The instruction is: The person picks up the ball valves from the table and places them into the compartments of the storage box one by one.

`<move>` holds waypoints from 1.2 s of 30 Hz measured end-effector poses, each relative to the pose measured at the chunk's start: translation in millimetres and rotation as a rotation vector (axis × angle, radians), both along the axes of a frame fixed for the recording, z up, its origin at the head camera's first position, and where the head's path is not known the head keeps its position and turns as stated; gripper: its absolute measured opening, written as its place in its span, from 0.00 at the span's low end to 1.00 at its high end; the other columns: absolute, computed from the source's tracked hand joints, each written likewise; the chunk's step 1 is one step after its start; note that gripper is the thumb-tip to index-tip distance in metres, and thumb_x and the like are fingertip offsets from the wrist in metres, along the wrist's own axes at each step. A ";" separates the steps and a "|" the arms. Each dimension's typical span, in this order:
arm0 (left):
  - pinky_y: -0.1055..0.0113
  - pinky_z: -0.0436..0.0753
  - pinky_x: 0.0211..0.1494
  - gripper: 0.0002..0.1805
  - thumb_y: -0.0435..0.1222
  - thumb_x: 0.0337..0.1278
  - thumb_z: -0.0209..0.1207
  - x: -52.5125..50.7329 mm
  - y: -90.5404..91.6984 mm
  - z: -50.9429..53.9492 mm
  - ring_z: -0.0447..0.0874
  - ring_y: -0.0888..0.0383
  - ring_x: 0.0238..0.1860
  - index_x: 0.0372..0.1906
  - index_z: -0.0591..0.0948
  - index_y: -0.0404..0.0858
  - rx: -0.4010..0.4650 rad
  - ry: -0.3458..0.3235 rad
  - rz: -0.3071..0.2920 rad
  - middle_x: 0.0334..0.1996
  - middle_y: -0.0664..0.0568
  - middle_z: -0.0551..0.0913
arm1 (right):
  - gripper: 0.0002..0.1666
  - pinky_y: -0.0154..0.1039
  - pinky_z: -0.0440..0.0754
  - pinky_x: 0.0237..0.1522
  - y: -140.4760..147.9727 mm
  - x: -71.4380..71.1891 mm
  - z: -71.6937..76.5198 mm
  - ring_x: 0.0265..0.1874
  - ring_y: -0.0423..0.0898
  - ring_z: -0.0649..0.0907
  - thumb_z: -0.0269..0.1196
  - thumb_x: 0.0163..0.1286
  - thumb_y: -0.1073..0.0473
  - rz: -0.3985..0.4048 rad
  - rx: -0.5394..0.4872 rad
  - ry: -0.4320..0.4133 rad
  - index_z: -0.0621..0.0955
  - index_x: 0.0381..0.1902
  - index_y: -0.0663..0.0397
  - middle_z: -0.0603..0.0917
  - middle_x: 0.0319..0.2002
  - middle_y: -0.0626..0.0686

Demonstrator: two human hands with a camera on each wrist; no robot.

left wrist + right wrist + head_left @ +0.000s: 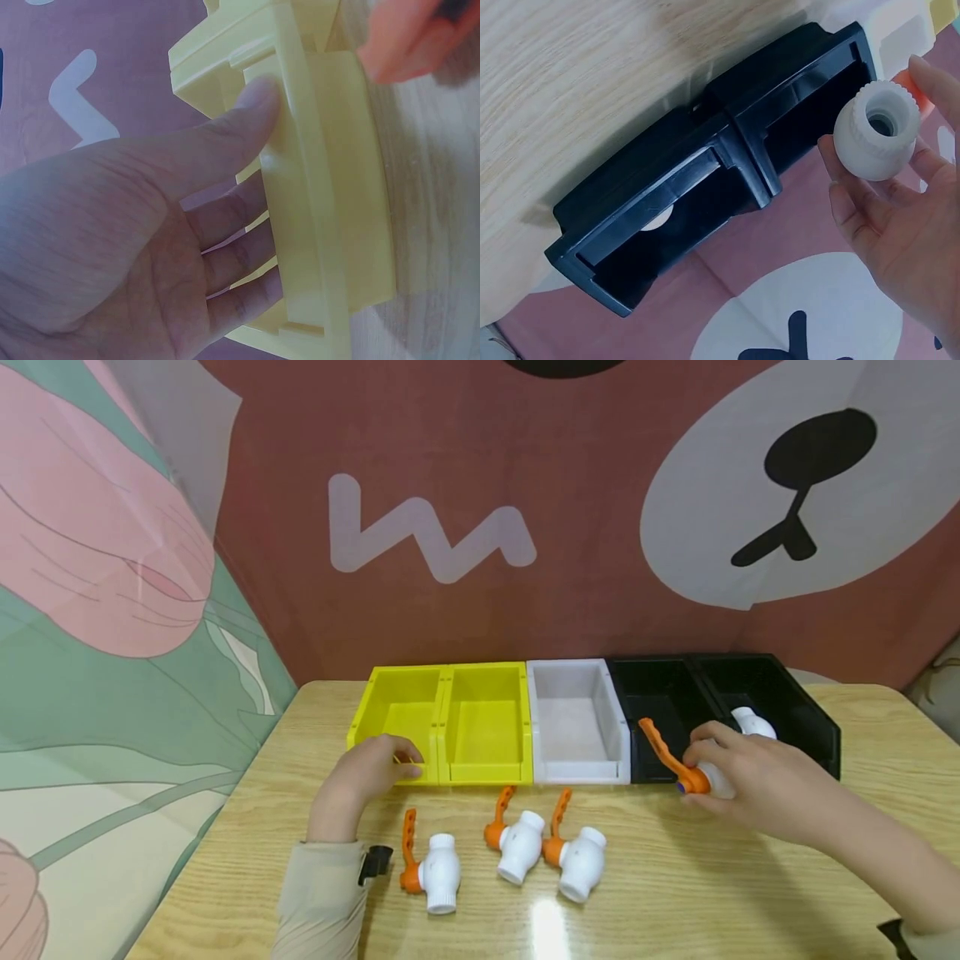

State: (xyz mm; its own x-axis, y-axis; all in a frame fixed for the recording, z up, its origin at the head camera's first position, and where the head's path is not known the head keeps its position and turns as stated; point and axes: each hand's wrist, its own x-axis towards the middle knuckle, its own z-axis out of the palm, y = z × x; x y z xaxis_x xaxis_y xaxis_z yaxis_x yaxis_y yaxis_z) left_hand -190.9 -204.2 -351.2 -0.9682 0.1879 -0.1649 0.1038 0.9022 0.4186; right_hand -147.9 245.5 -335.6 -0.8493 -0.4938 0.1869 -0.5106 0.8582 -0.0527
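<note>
My left hand [367,777] is at the front wall of the leftmost yellow bin [405,697]. In the left wrist view the thumb lies over the wall's edge [300,247] and the other fingers reach behind it, tips hidden. My right hand [757,777] grips a white plastic ball valve [870,142] with an orange lever handle [663,752], held up before the left black bin [660,693]. Its open socket end faces the right wrist camera. Part of another white valve [752,722] shows in the right black bin [813,727], behind my right hand.
Three more white ball valves with orange handles lie on the wooden table: one at left [441,872], one in the middle [521,847], one to its right [582,864]. A second yellow bin [487,772] and a white bin [581,772] complete the row before a printed cloth backdrop [450,618].
</note>
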 end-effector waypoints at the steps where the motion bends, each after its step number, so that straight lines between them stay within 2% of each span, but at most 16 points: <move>1: 0.55 0.80 0.48 0.08 0.37 0.63 0.64 -0.2 0.1 -0.1 0.79 0.54 0.39 0.45 0.87 0.42 -0.001 -0.001 0.001 0.40 0.51 0.84 | 0.19 0.36 0.75 0.23 0.8 -0.9 0.5 0.22 0.37 0.73 0.78 0.51 0.44 -0.004 -0.001 0.001 0.83 0.36 0.40 0.80 0.48 0.51; 8: 0.54 0.80 0.48 0.08 0.37 0.63 0.64 -1.1 0.7 -0.4 0.79 0.54 0.40 0.45 0.87 0.42 -0.005 0.000 0.000 0.41 0.51 0.84 | 0.18 0.39 0.77 0.24 2.1 -12.1 3.0 0.23 0.39 0.76 0.76 0.54 0.43 -0.036 -0.009 -0.007 0.84 0.37 0.43 0.80 0.48 0.53; 16: 0.55 0.80 0.48 0.07 0.37 0.63 0.65 -2.1 0.5 -2.2 0.79 0.54 0.39 0.44 0.87 0.42 -0.004 0.000 -0.001 0.40 0.52 0.84 | 0.20 0.36 0.75 0.22 3.3 -27.4 1.7 0.20 0.38 0.71 0.77 0.53 0.46 -0.033 -0.021 0.002 0.84 0.37 0.49 0.78 0.44 0.53; 26: 0.54 0.80 0.48 0.07 0.37 0.63 0.65 -1.3 0.2 -1.3 0.79 0.53 0.40 0.44 0.87 0.42 -0.009 0.000 -0.003 0.41 0.51 0.84 | 0.21 0.37 0.75 0.23 2.2 -44.0 2.6 0.21 0.38 0.73 0.74 0.58 0.46 -0.074 -0.042 -0.077 0.83 0.41 0.53 0.77 0.48 0.55; 30: 0.54 0.79 0.49 0.08 0.37 0.63 0.65 -1.3 -0.2 -1.3 0.79 0.53 0.41 0.44 0.87 0.42 -0.011 -0.001 0.001 0.41 0.51 0.84 | 0.21 0.40 0.78 0.25 -1.5 -50.9 2.7 0.24 0.40 0.76 0.74 0.58 0.46 -0.091 -0.054 -0.099 0.83 0.41 0.54 0.77 0.49 0.56; 36: 0.54 0.79 0.49 0.08 0.37 0.63 0.65 -1.0 -0.2 -1.0 0.79 0.53 0.41 0.44 0.87 0.41 -0.002 -0.002 0.001 0.41 0.51 0.84 | 0.23 0.49 0.83 0.31 -7.1 -60.6 1.2 0.29 0.45 0.79 0.74 0.58 0.44 -0.124 -0.048 -0.130 0.83 0.43 0.55 0.77 0.50 0.58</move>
State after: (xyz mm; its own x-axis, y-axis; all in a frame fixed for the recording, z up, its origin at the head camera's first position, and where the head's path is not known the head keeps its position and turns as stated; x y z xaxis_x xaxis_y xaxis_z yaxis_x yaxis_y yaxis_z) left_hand -191.9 -204.4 -352.2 -0.9681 0.1866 -0.1673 0.1020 0.9032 0.4170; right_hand -208.5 238.4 -334.4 -0.9216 -0.3768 0.0926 -0.3871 0.9092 -0.1534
